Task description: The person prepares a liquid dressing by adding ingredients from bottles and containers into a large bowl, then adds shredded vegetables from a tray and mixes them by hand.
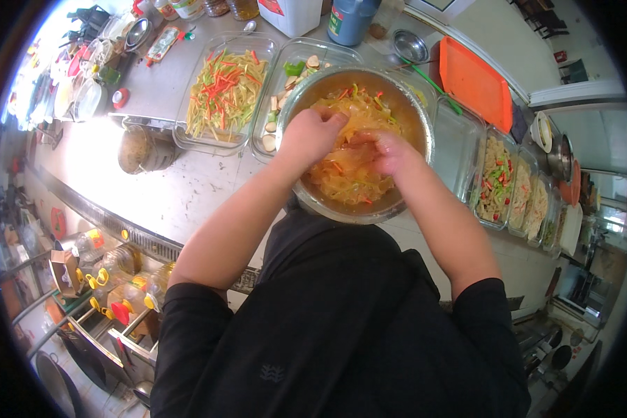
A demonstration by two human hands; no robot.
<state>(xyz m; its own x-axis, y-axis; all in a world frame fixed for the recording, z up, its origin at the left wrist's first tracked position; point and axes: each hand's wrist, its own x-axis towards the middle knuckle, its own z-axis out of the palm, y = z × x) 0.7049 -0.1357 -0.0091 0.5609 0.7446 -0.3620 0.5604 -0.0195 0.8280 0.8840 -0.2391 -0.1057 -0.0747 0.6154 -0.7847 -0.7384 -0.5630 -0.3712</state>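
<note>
A large steel bowl (421, 117) tilts towards me at the counter's front edge. It holds translucent amber wide noodles (345, 180) mixed with red and green strips. My left hand (316, 130) is over the bowl's left half, thumb and fingers bent together; whether anything is between them is hidden. Wet and shiny, my right hand (384, 149) reaches among the noodles with curled fingers, and its grip cannot be made out. Behind the bowl's left side, a glass dish (326, 47) contains cut pale pieces with brown edges and green pieces.
Left of the bowl stands a glass dish (180, 133) of shredded vegetables. An orange tray (473, 83) and several food-filled glass dishes (494, 180) line the right. A blue jug (351, 23) and a steel cup (410, 46) stand behind. Oil bottles (120, 292) sit low at left.
</note>
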